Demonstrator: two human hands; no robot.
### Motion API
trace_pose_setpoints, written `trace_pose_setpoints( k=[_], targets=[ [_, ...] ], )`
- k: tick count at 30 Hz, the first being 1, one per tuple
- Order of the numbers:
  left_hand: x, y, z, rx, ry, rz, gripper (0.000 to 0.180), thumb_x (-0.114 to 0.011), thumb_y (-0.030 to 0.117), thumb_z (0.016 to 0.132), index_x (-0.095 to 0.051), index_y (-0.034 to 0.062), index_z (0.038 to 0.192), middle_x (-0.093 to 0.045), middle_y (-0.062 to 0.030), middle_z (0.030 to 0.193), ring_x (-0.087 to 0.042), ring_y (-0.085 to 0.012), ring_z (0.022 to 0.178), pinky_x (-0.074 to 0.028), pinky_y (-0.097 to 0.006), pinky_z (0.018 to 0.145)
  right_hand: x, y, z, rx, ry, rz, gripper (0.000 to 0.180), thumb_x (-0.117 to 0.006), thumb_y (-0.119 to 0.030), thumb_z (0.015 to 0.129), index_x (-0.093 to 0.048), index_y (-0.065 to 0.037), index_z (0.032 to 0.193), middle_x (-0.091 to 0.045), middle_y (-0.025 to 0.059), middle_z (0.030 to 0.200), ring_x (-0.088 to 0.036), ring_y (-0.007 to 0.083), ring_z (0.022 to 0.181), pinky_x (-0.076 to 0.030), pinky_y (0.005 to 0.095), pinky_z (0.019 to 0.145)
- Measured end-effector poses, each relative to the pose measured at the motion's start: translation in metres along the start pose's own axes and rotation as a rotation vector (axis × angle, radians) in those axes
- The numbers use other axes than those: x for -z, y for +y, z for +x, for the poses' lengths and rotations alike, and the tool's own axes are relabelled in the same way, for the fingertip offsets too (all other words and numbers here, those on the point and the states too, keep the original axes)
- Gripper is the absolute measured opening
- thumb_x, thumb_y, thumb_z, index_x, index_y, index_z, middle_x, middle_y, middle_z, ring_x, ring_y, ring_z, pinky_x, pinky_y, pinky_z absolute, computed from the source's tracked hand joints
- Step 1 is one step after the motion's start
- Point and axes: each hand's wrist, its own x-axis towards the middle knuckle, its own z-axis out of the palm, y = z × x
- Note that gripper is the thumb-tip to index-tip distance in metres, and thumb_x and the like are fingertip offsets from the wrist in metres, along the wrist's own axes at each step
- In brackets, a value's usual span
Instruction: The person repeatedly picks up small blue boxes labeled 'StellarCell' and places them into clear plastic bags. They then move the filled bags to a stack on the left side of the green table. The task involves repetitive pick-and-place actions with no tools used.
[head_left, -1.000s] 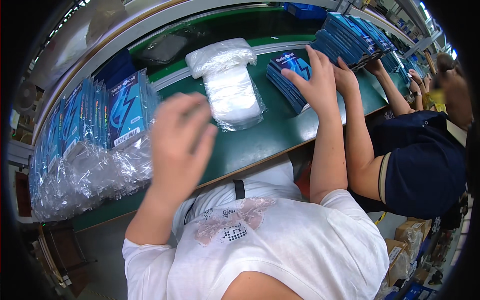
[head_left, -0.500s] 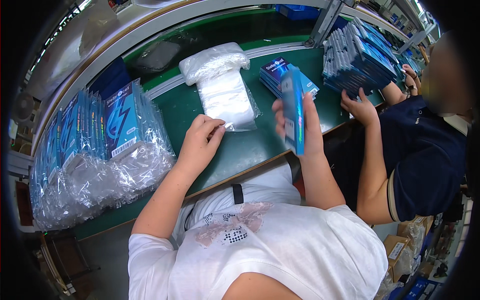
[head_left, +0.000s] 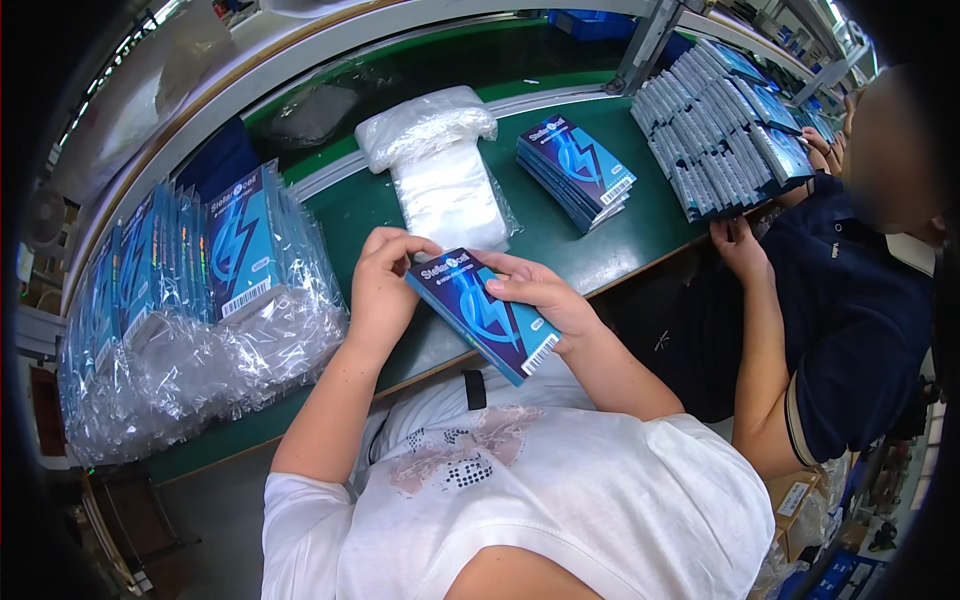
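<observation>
A flat blue box [head_left: 487, 318] with a lightning-bolt print and a barcode is tilted in front of me, above the table's near edge. My right hand [head_left: 545, 296] grips it from the right, thumb on its printed face. My left hand [head_left: 385, 285] is closed, its curled fingertips at the box's upper left corner beside the lower end of the clear plastic bags [head_left: 445, 195]. What the left fingers pinch is hidden. To the right of the bags lies a short stack of the same blue boxes [head_left: 578, 170].
On the left, several bagged blue boxes [head_left: 240, 240] stand upright in rows on the green table [head_left: 640, 215]. At the far right a large pile of boxes [head_left: 705, 130] lies by a co-worker in a dark shirt [head_left: 850, 310]. A metal rail [head_left: 330, 170] runs behind the bags.
My right hand has brought the blue box leftward, turning its printed face up, to meet my left hand. The left hand has shifted slightly. The co-worker's pile of boxes has shifted and spread out.
</observation>
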Motion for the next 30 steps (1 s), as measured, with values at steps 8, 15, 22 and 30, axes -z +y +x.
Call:
trace_pose_setpoints(
  k=[8,15,22,30],
  targets=[
    [-0.001,-0.003,-0.004,0.385,-0.004,-0.63,0.008,-0.06,-0.003,0.082,-0.059,-0.0012,0.09,-0.058,-0.0044,0.088,-0.059,-0.0093,0.074,-0.05,-0.023,0.065,0.007,-0.007,-0.006,0.049,0.167,-0.18,0.052,-0.061,-0.005,0.086,-0.038,0.009,0.13,-0.063,0.0158,0.106,-0.065,0.0163,0.09,-0.054,0.0267,0.077],
    [0.001,0.026,-0.013,0.108,-0.176,-0.082,0.019,-0.057,-0.006,0.082,-0.057,-0.0014,0.1,-0.058,-0.0042,0.087,-0.06,-0.0103,0.078,-0.051,-0.023,0.07,-0.002,0.011,0.007,0.343,0.505,-0.323,0.031,-0.066,-0.005,0.083,-0.052,0.008,0.107,-0.064,0.0121,0.093,-0.06,0.0107,0.082,-0.048,0.0225,0.072],
    [-0.007,0.025,-0.015,0.587,-0.046,-0.929,0.035,-0.063,0.012,0.088,-0.049,-0.0021,0.116,-0.06,-0.0075,0.1,-0.059,-0.0116,0.092,-0.049,-0.026,0.079,-0.014,0.009,0.006,0.459,0.415,-0.505,0.021,-0.072,-0.014,0.081,-0.059,-0.003,0.069,-0.057,-0.002,0.064,-0.047,0.0014,0.06,-0.036,0.0185,0.052],
    [0.006,0.033,-0.008,0.532,0.038,-1.165,0.03,-0.05,0.004,0.091,-0.047,-0.0033,0.12,-0.06,-0.0133,0.113,-0.06,-0.0207,0.103,-0.05,-0.036,0.089,-0.02,-0.018,-0.004,0.242,0.109,-1.03,0.066,-0.078,-0.017,0.074,-0.042,-0.005,0.128,-0.055,0.0014,0.089,-0.047,0.0053,0.071,-0.04,0.0204,0.059]
  ],
)
